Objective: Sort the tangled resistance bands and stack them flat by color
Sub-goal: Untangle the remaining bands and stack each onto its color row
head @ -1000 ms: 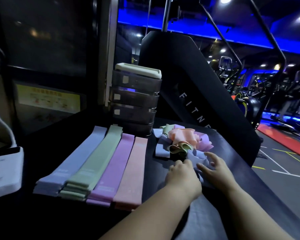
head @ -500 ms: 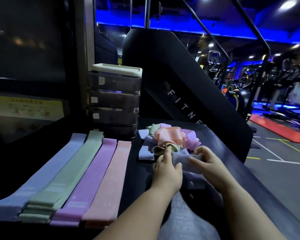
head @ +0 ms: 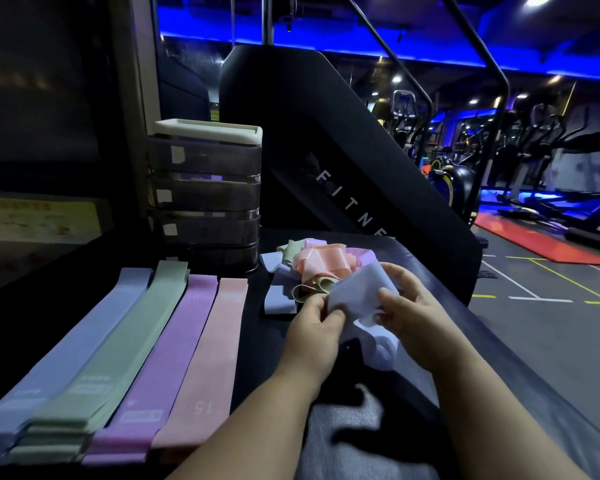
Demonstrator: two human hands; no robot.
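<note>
1. Pale-blue elastic is the piece in play. A blue resistance band (head: 357, 292) is lifted off the tabletop (head: 257, 341), just near and right of the tangled pile (head: 312, 268). The left hand (head: 309, 329) pinches its left edge and the right hand (head: 416, 317) pinches its right, fingers (head: 336, 314) curled onto the rubber.
2. The band's lower part hangs crumpled beneath the hands. I cannot tell whether it is free of the pile. If a loop is caught, a firm pull could drag the whole knot towards the near right edge and spill it.
3. Stretch is a hazard: if one pinch slips under tension, the band could snap back.
4. A twist left in the loop would stop it lying flat, and the stack would lean.
5. Its home, the blue stack (head: 84, 341), is furthest left, beyond the pink stack (head: 208, 348), purple stack (head: 174, 348) and green stack (head: 125, 341). A trailing end could skew these in passing; the green stack's near end already looks splayed.
6. Under dim blue lighting, blue and purple read alike, so a band could land on the wrong stack.
</note>
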